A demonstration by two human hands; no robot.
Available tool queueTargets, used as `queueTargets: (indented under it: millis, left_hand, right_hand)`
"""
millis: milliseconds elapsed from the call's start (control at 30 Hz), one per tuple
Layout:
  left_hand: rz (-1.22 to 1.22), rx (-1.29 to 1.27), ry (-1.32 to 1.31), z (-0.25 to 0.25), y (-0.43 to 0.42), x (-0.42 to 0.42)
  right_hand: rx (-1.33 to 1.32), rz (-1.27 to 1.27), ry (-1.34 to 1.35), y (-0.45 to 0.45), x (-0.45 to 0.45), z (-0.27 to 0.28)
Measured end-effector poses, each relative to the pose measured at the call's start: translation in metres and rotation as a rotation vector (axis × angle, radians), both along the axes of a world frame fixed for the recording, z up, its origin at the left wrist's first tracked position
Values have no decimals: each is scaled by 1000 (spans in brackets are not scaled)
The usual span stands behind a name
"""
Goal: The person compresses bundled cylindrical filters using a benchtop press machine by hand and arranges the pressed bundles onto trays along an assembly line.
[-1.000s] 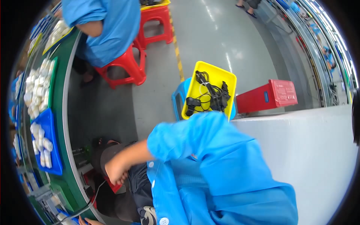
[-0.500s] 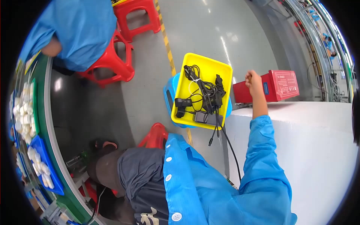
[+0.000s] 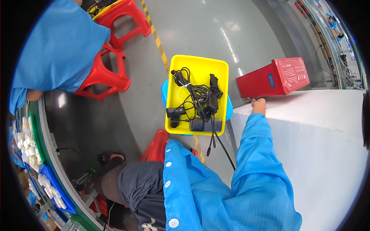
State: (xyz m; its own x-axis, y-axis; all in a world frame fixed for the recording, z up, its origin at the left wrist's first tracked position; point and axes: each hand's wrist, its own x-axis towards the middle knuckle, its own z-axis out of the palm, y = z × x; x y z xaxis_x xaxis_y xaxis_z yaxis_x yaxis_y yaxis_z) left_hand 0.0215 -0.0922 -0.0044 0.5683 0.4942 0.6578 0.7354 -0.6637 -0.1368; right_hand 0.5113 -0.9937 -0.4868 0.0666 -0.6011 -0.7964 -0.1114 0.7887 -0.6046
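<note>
My right hand (image 3: pixel 259 105), in a blue sleeve, is closed at the near edge of the white block-like surface (image 3: pixel 304 111). It is just below a red box (image 3: pixel 260 82) with a printed label. A small dark patch shows at my fingertips; I cannot make out what they hold, if anything. Left of the hand is a yellow tray (image 3: pixel 221 67) on a blue stool (image 3: pixel 229 109). Inside it lie a bundle of black cables (image 3: pixel 196 90), black adapters (image 3: pixel 175 112) and a dark flat device (image 3: pixel 197 124). Cable ends hang over the tray's near rim. My left hand is out of view.
A person in blue (image 3: pixel 58 46) sits on a red stool (image 3: pixel 106 79) at upper left. Another red stool (image 3: pixel 131 19) holds a second yellow tray. A workbench (image 3: pixel 50 142) with trays of white parts runs along the left. Yellow-black tape (image 3: pixel 156 36) marks the floor.
My right hand has come down from in front of the red box to the white surface's edge. The whole view has shifted, so the tray appears further left.
</note>
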Motion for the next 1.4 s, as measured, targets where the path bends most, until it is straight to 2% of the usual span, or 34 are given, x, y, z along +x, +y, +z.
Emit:
queueTargets:
  millis: [267, 333, 533, 567, 600, 667, 733, 867, 1067, 1133, 1200, 1267, 1333, 1400]
  left_hand:
    - [-39, -5, -28, -11, -4, 13]
    - [-46, -5, -32, -12, -4, 16]
    - [-88, -25, -18, -15, -7, 28]
    - [-98, -28, -21, -16, -7, 32]
    - [-105, -27, -27, -18, -7, 36]
    - [-117, -22, -40, -20, -6, 43]
    - [-115, -9, -45, -20, -4, 41]
    - [-112, -28, -37, -24, -8, 28]
    - [-92, -67, -83, -43, -17, 21]
    - [-70, -70, -104, -39, -27, 32]
    - [-39, -73, -116, -33, -31, 28]
    - [47, -39, -141, -43, -23, -46]
    - [224, 40, -176, -20, -55, -82]
    - [411, -19, -158, -22, -65, -76]
  right_hand:
    - [-476, 368, 684, -44, 25, 144]
    - [-535, 416, 768, -25, 32, 170]
    - [-679, 803, 1442, 25, 45, 217]
    - [-642, 1079, 1596, 57, 44, 236]
    - [-640, 1075, 1589, 77, 50, 228]
    - [-758, -200, 548, 115, 64, 206]
    - [-952, 102, 644, 181, 67, 232]
    - [-1359, 445, 57, 300, 75, 320]
    - [-1645, 708, -844, 445, 76, 465]
    - [-1680, 800, -1260, 498, 56, 501]
    - [-1595, 1092, -1624, 547, 20, 522]
    - [-1449, 1420, -1875, 586, -29, 532]
    - [-1098, 1706, -2100, 621, -71, 523]
    - [-870, 2025, -2109, 645, -107, 513]
